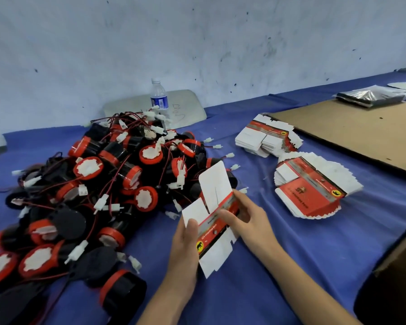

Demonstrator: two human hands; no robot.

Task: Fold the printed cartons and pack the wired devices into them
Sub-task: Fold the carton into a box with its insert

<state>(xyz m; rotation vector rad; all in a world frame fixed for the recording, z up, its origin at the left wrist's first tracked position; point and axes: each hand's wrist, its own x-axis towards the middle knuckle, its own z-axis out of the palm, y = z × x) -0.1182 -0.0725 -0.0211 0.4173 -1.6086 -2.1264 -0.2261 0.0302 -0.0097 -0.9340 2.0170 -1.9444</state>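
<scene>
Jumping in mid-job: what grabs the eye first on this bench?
A big tangled heap of black-and-red round wired devices fills the left of the blue cloth. In front, the left hand and right hand hold one flat red-and-white printed carton; fanned stacks of carton blanks lie to the right.

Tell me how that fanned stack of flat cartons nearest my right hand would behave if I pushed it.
The fanned stack is already splayed, so it would probably slide apart further. The glossy printed faces look slippery. Each thin blank likely bends easily.
</scene>
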